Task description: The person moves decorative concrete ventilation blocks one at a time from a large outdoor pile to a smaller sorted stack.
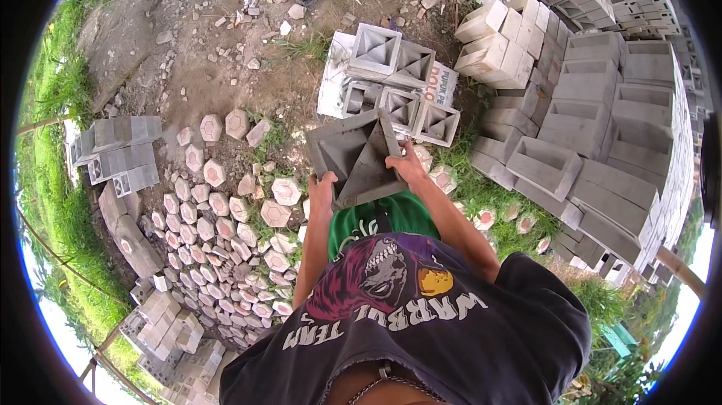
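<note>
I hold a square grey concrete vent block [355, 155] with a cross-shaped diagonal pattern out in front of my chest, tilted. My left hand [324, 183] grips its lower left edge. My right hand [407, 165] grips its right edge, fingers curled over the rim. Just beyond it, several matching pale vent blocks [396, 83] lie grouped on a white sack on the ground.
Hexagonal concrete pavers [226, 217] spread over the ground at the left. Stacks of hollow grey blocks [602, 127] fill the right side, smaller block piles [120, 153] sit at the far left. Bare dirt with rubble [226, 36] lies ahead, with grass at the edges.
</note>
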Demonstrator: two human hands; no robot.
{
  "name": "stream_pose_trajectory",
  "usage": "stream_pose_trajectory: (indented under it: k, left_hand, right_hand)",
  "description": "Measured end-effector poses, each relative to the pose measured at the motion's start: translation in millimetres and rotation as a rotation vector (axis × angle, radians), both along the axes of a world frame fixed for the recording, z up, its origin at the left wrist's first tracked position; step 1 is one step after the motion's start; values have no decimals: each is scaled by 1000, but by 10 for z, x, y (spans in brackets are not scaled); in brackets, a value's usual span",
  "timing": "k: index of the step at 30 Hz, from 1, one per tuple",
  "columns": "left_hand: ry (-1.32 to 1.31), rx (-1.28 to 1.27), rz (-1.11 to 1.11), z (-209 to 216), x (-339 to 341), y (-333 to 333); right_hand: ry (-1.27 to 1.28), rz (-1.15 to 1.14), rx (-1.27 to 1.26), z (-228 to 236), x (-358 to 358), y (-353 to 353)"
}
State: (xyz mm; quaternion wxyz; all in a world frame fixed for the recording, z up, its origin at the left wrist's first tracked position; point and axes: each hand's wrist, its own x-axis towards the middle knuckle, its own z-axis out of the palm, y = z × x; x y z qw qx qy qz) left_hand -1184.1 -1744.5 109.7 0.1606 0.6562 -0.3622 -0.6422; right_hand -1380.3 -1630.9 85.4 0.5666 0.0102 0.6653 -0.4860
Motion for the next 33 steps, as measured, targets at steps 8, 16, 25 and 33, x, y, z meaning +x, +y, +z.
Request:
stream_pose_trajectory:
  k: [8,16,25,33]
  left_hand:
    - [-281,93,-545,-1269,216,-1226]
    - [-532,-66,-1279,-3110,-146,-2325]
    - [-566,-183,-1405,-5442,-347,-2912]
    - [-429,-342,-1335,-6399,-654,-3293]
  right_hand:
    - [106,-65,180,-942,275,-688]
    - [81,-224,274,-3211,511,-1222]
    - [383,86,440,-5265,343,-1879]
    - [337,306,616,-6103,-148,-2346]
